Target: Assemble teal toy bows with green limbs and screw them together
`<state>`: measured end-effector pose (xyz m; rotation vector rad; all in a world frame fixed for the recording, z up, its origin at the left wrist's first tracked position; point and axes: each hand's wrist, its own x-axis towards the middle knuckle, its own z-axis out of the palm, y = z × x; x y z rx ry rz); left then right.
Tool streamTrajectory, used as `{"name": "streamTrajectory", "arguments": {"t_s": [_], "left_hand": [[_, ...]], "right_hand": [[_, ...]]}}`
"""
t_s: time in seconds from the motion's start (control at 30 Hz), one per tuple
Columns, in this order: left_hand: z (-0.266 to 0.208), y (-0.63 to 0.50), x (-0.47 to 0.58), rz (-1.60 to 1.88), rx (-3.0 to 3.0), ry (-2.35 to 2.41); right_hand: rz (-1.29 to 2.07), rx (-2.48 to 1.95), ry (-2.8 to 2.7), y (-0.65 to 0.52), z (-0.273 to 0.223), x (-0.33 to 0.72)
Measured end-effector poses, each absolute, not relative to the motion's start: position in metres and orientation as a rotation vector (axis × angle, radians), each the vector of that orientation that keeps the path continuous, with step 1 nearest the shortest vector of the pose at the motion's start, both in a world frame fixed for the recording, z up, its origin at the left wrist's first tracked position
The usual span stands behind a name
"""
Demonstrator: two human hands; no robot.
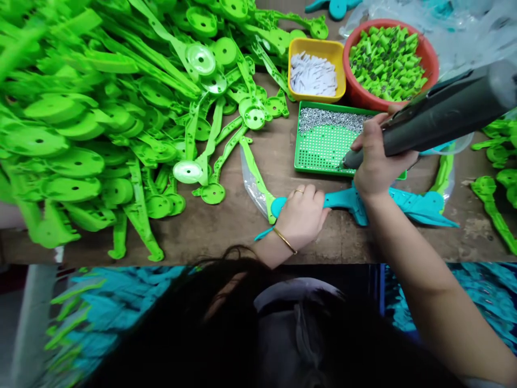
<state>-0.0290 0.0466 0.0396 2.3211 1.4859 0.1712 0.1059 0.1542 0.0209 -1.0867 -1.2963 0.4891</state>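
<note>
My right hand (377, 153) is wrapped round a dark grey electric screwdriver (436, 116). Its tip points down and left over a green perforated tray (297, 145), which holds a heap of small silver screws (329, 119) along its far side. My left hand (301, 218) presses down with closed fingers on the left part of a blue plastic toy body (339, 198), perhaps a toy bow. Green arms (258, 178) with clear plastic strips stick out at both ends of the body. My right forearm hides part of it.
Bright green plastic parts (72, 161) are piled high on the left; more lie at the right edge. Behind the tray stand a yellow bin (294, 75) of white pieces and a red bowl (431, 62) of small green parts. Blue parts (117, 302) sit below the table edge.
</note>
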Motion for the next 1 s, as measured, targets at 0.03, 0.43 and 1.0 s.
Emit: {"name": "streamTrajectory", "arguments": {"t_s": [0.03,0.43,1.0], "left_hand": [[0.039,0.046,-0.029,0.178,2.321,1.490],[0.041,0.046,-0.027,0.173,2.395,1.516],[0.044,0.046,-0.023,0.192,2.277,1.581]], "right_hand": [[0.447,-1.070,-1.280,0.153,0.024,0.103],[0.463,-0.894,-1.191,0.147,0.032,0.099],[0.727,-0.829,-1.239,0.071,0.062,0.097]]}}
